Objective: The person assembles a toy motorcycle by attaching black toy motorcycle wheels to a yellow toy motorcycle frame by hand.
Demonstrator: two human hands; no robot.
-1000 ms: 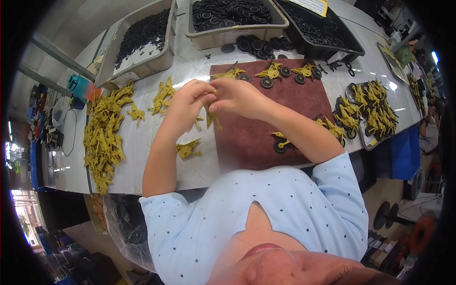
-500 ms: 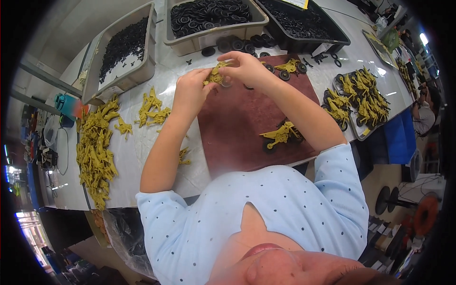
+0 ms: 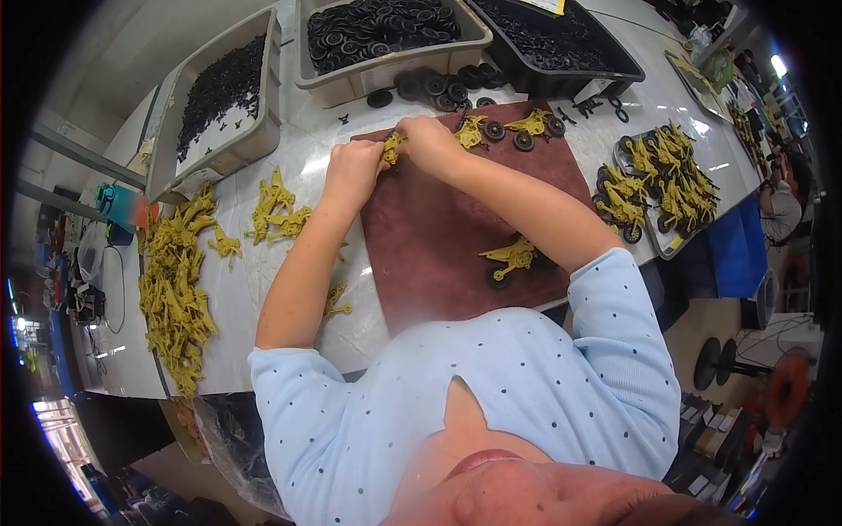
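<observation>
Over the far left corner of a dark red mat (image 3: 421, 237), both of my hands are closed around a yellow plastic toy motorcycle body (image 3: 392, 149). My left hand (image 3: 355, 174) grips it from the left. My right hand (image 3: 426, 145) pinches it from the right, its fingertips partly hidden. To the right of that hand, yellow bodies with black wheels (image 3: 524, 140) lie along the mat's far edge. Closer to me on the mat rests another wheeled yellow body (image 3: 511, 256), partly covered by my right forearm.
A grey bin of black wheels (image 3: 399, 74) stands at the back, beside a grey bin of small black parts (image 3: 272, 105) and a black bin (image 3: 574, 83). Yellow bodies are heaped at left (image 3: 180, 289). Wheeled bodies fill a tray (image 3: 671, 250) at right.
My hands have drawn closer together and slightly nearer to me, with the yellow body between them. My right fingers have curled in, and a yellow body behind them now shows.
</observation>
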